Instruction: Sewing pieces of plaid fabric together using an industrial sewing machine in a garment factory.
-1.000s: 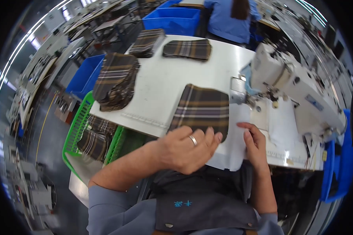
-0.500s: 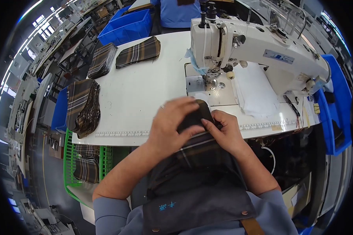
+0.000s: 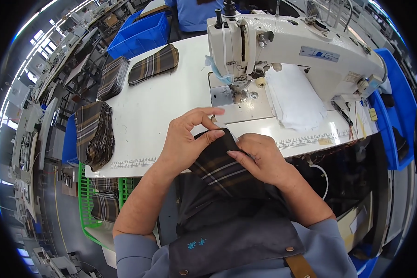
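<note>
A dark brown plaid fabric piece [image 3: 222,169], with a white layer showing at its upper edge, hangs over the table's front edge. My left hand [image 3: 185,143] pinches it near the upper corner, thumb on top and some fingers raised. My right hand [image 3: 264,157] grips the same piece from the right, thumb across its face. Just beyond both hands stands a white industrial sewing machine [image 3: 245,41], with a metal needle plate [image 3: 222,96] under its head. Stacked white pieces [image 3: 296,106] lie on the machine bed to the right of the needle.
Plaid stacks [image 3: 92,129], [image 3: 111,76], [image 3: 153,65] sit on the white table [image 3: 162,102]. Blue bins [image 3: 139,37], [image 3: 394,120] stand behind and right; a green basket [image 3: 85,208] holds more plaid pieces below left. Black scissors [image 3: 343,113] lie right. A co-worker [image 3: 190,14] in blue is behind the table.
The plaid piece went from lying on the table to being held upper-edge-first in both hands, drawn toward my lap. My left thumb has moved up onto its corner. The view has turned.
</note>
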`<state>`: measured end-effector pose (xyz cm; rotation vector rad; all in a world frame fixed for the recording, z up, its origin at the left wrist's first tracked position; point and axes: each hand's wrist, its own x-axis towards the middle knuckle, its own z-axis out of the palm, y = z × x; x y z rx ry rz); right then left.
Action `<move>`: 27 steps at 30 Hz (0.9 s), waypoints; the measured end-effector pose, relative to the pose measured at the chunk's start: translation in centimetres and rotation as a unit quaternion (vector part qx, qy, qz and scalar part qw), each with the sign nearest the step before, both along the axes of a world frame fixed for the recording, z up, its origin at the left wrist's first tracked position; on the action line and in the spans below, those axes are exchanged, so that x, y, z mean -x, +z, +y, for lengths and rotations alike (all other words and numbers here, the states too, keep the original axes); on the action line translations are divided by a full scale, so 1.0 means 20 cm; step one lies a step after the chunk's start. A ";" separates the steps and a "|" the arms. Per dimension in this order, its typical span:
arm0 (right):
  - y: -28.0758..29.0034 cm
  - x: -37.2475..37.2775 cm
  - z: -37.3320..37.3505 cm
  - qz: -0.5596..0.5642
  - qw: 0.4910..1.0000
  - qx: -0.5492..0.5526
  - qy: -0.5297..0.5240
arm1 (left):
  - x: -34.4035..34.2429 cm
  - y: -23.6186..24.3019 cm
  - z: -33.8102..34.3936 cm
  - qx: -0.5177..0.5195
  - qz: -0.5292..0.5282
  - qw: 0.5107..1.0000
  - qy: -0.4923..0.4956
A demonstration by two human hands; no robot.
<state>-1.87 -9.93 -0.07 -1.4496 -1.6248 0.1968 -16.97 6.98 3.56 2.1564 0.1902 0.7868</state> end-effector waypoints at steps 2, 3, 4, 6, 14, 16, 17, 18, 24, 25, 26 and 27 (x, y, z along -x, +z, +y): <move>0.01 0.00 -0.01 0.002 1.000 -0.002 0.012 | 0.03 0.01 0.00 0.067 0.036 0.997 -0.007; 0.02 0.01 -0.02 0.011 1.000 -0.017 -0.001 | 0.04 0.01 0.00 0.134 0.070 0.988 -0.012; 0.02 0.01 -0.02 0.019 0.999 -0.032 -0.012 | 0.04 0.01 -0.01 0.134 0.071 0.988 -0.012; 0.02 0.03 -0.02 0.053 0.997 -0.052 -0.028 | 0.05 0.01 -0.02 0.214 0.045 0.976 -0.007; 0.01 0.01 -0.04 0.190 0.979 -0.041 -0.051 | 0.06 0.02 -0.07 0.221 -0.013 0.975 -0.003; 0.01 0.02 -0.04 0.226 0.972 -0.044 -0.050 | 0.06 0.03 -0.08 0.228 -0.015 0.974 -0.001; 0.01 0.02 -0.04 0.224 0.972 -0.045 -0.049 | 0.06 0.04 -0.09 0.238 -0.009 0.971 0.006; 0.01 0.02 -0.04 0.234 0.970 -0.043 -0.048 | 0.06 0.05 -0.10 0.248 -0.003 0.969 0.013; 0.01 0.02 -0.05 0.269 0.961 -0.030 -0.049 | 0.05 0.06 -0.11 0.220 -0.012 0.974 0.047; 0.01 0.02 -0.04 0.271 0.961 -0.031 -0.051 | 0.05 0.06 -0.12 0.220 -0.012 0.974 0.047; 0.01 0.03 -0.04 0.271 0.961 -0.031 -0.051 | 0.05 0.06 -0.12 0.221 -0.015 0.974 0.051; 0.01 0.03 -0.04 0.270 0.961 -0.032 -0.051 | 0.05 0.06 -0.12 0.222 -0.017 0.973 0.055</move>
